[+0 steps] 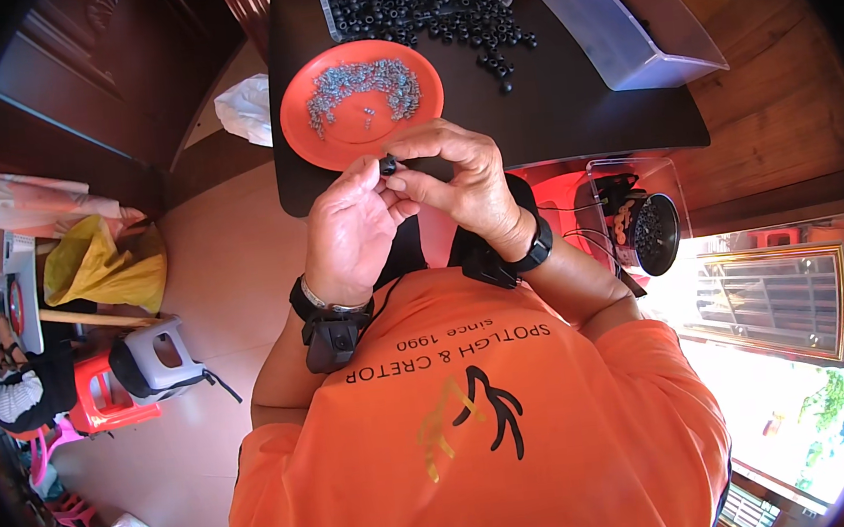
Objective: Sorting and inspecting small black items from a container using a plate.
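A small black round plastic part sits between the fingertips of both my hands, above the near edge of the dark table. My left hand is closed, its fingertips pinching the part from the left. From the other side my right hand grips it with thumb and index finger. Just beyond the hands lies an orange-red plate with many tiny silvery metal pieces on it, too small to name. Whether a metal piece is also between my fingers is hidden.
A clear bin of black parts stands at the far side, with loose black parts spilled beside it. Another clear bin is on the right. Below the table's right edge a black bowl holds small pieces. Stools stand at left.
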Demonstrator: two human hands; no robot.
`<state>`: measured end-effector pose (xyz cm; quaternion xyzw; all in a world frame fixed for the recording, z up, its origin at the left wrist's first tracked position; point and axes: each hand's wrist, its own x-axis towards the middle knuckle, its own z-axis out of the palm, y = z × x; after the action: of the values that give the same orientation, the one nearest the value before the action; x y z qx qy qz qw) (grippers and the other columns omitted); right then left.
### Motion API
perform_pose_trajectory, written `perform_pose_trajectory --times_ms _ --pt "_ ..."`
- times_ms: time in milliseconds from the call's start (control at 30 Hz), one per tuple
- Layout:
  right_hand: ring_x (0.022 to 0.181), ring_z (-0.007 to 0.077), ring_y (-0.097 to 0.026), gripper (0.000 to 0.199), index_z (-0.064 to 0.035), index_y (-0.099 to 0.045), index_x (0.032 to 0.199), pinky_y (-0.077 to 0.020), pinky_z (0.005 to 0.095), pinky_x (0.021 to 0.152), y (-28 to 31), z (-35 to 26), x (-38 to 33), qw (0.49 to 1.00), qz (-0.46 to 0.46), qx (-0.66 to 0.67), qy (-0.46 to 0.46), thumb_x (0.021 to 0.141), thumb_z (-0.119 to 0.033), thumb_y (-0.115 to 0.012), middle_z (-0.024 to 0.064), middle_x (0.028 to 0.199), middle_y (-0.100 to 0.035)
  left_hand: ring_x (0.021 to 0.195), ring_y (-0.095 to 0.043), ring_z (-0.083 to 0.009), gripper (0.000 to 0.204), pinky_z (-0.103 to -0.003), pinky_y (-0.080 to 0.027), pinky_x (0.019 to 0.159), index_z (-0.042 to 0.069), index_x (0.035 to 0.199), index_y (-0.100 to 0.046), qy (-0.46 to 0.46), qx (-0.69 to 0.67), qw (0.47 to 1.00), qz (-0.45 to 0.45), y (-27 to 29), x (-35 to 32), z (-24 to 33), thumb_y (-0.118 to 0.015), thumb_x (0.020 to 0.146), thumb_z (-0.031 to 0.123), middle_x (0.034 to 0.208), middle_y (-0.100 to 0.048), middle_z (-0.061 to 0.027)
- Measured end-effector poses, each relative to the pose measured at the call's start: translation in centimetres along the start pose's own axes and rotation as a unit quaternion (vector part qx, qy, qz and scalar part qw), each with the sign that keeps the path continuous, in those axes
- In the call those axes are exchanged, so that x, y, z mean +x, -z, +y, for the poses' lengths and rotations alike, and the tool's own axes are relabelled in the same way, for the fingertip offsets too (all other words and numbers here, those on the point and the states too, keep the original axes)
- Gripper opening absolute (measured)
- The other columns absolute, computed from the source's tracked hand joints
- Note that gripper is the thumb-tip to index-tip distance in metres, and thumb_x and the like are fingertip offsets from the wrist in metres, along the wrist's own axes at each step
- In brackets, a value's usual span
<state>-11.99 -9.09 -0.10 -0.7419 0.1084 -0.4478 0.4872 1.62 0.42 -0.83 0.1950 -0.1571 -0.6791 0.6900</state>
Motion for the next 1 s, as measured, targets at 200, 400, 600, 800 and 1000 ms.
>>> perform_pose_trajectory --times_ms 200,400,600,800,1000 --pt "0.081 0.0188 -0.065 0.025 -0.0018 -0.066 0.092 -0.0521 0.0300 0.073 -0.3 -0.9 -0.3 0.991 0.018 -0.123 0.046 0.069 0.000 -0.077 0.0110 0.091 -0.068 0.096 -0.053 -0.0151 0.021 -0.034 -0.042 0.088 0.004 0.106 -0.055 -0.012 0.001 1.000 0.011 -0.3 0.0 -0.4 -0.045 0.096 0.020 0.102 -0.057 -0.0060" --pt "0.077 0.0218 -0.065 0.028 -0.0039 -0.064 0.091 -0.0511 0.0320 0.071 -0.5 -1.0 -0.3 0.971 0.035 -0.209 0.110 0.066 -0.001 -0.078 0.0083 0.087 -0.068 0.093 -0.053 -0.0127 0.017 -0.033 -0.044 0.085 0.007 0.101 -0.057 -0.019 0.029 0.998 0.053 -0.9 0.0 -0.6 -0.046 0.097 0.019 0.100 -0.056 -0.0034" --pt "0.075 0.0233 -0.065 0.031 -0.0052 -0.064 0.092 -0.0501 0.0325 0.068 -1.2 -1.0 -0.7 0.943 0.078 -0.289 0.142 0.064 -0.002 -0.078 0.0071 0.087 -0.068 0.097 -0.053 -0.0152 0.019 -0.032 -0.042 0.088 0.005 0.106 -0.056 -0.022 0.005 0.997 0.077 -1.2 -0.1 -1.0 -0.046 0.097 0.019 0.105 -0.056 -0.0044" --pt "0.074 0.0228 -0.064 0.033 -0.0052 -0.063 0.092 -0.0500 0.0327 0.067 -1.4 -1.2 -0.7 0.924 0.084 -0.332 0.168 0.063 -0.002 -0.078 0.0066 0.086 -0.067 0.103 -0.053 -0.0183 0.022 -0.034 -0.041 0.093 0.003 0.111 -0.054 -0.034 -0.004 0.997 0.068 -2.1 -0.1 -1.1 -0.044 0.097 0.018 0.109 -0.056 -0.0050" --pt "0.075 0.0223 -0.064 0.033 -0.0052 -0.063 0.093 -0.0498 0.0323 0.067 -1.3 -1.2 -0.9 0.919 0.083 -0.339 0.184 0.064 -0.003 -0.078 0.0066 0.087 -0.067 0.101 -0.051 -0.0153 0.018 -0.033 -0.041 0.091 0.005 0.106 -0.055 -0.032 -0.025 0.996 0.079 -1.6 -0.2 -1.2 -0.044 0.097 0.016 0.108 -0.055 -0.0036"
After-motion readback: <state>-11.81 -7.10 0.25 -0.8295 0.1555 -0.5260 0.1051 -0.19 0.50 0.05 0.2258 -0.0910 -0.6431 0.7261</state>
